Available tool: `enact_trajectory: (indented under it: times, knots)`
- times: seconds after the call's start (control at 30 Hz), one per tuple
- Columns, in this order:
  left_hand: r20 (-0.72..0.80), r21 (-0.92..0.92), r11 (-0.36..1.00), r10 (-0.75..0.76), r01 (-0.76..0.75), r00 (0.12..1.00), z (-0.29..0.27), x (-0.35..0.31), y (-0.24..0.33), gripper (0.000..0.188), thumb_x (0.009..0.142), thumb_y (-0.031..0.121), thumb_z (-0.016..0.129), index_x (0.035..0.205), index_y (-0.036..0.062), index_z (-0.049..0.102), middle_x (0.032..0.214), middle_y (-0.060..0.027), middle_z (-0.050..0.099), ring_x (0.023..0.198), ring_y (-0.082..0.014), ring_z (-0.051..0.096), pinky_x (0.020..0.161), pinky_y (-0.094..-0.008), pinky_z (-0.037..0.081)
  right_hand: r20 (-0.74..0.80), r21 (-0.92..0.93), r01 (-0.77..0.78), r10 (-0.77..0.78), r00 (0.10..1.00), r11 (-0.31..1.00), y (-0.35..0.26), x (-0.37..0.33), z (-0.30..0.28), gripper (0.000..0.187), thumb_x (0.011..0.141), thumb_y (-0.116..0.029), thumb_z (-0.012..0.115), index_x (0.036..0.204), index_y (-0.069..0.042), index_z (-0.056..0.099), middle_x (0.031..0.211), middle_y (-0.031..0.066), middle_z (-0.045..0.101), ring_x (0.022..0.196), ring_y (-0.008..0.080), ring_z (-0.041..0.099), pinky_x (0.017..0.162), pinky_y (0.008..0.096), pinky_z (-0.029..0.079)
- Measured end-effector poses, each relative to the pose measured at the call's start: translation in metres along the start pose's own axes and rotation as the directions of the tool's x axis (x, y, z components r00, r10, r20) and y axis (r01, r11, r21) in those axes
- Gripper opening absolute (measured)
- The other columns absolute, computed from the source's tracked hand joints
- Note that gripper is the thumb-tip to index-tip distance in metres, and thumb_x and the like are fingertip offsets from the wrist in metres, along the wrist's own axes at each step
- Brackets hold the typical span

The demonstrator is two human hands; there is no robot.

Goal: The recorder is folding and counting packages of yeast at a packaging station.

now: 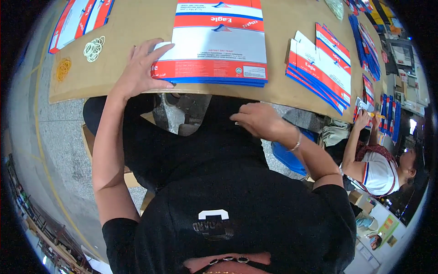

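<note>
A stack of flat folded cartons (219, 45), white with red bands and blue edges, lies at the table's near edge in front of me. My left hand (139, 68) is open at its left side. The thumb and index finger are spread apart and touch the cartons near the lower left corner, beside a small white flap. My right hand (262, 119) hangs over my lap, just off the table edge and apart from the stack. Its fingers are curled together, and anything in them is hidden.
White rubber bands (94, 49) and yellow rubber bands (64, 69) lie left on the brown table (137, 25). More cartons (75, 23) are at the far left. A fanned carton pile (319, 66) is to the right. A co-worker (376, 169) handles cartons further right.
</note>
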State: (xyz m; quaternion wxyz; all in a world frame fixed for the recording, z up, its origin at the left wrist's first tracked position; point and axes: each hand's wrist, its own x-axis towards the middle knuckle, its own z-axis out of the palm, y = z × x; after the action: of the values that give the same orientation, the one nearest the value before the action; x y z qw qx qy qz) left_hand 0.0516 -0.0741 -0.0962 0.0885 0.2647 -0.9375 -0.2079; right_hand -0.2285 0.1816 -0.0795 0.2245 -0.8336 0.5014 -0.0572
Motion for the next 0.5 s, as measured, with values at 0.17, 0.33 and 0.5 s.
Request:
enact_trajectory:
  times: [0.17,0.33,0.5]
  knots:
    - [-0.029,0.011,1.000,0.004,-0.003,1.000,0.006,-0.003,-0.004,0.096,0.059,0.054,0.085,0.143,0.0259,0.048,0.145,-0.0134,0.043,0.138,-0.0347,0.037,0.119,-0.0522,0.017,0.007,0.090,-0.164,0.164,0.986,0.982,-0.003,-0.004,0.030,0.010,0.083,-0.009,0.061,0.092,-0.007,0.059,0.086,0.0115,0.055,0.081,0.0315,0.062,0.069,0.0415,0.053]
    - [-0.064,0.026,0.999,0.047,-0.045,0.997,0.010,0.000,-0.011,0.088,0.068,0.052,0.079,0.144,0.0211,0.048,0.144,-0.0154,0.043,0.134,-0.0344,0.038,0.116,-0.0472,0.022,-0.040,0.133,-0.149,0.155,0.987,0.980,-0.003,-0.014,0.032,0.012,0.079,-0.009,0.064,0.089,-0.006,0.058,0.085,0.0124,0.055,0.081,0.0321,0.061,0.068,0.0422,0.053]
    - [-0.096,0.010,0.999,0.047,-0.047,0.994,0.017,0.002,-0.013,0.090,0.067,0.063,0.077,0.143,0.0244,0.049,0.144,-0.0143,0.044,0.137,-0.0343,0.038,0.116,-0.0553,0.016,0.139,-0.161,-0.371,0.393,0.909,0.915,0.005,-0.043,0.026,0.016,0.073,-0.004,0.065,0.088,-0.006,0.058,0.082,0.0145,0.058,0.081,0.0323,0.063,0.068,0.0438,0.053]
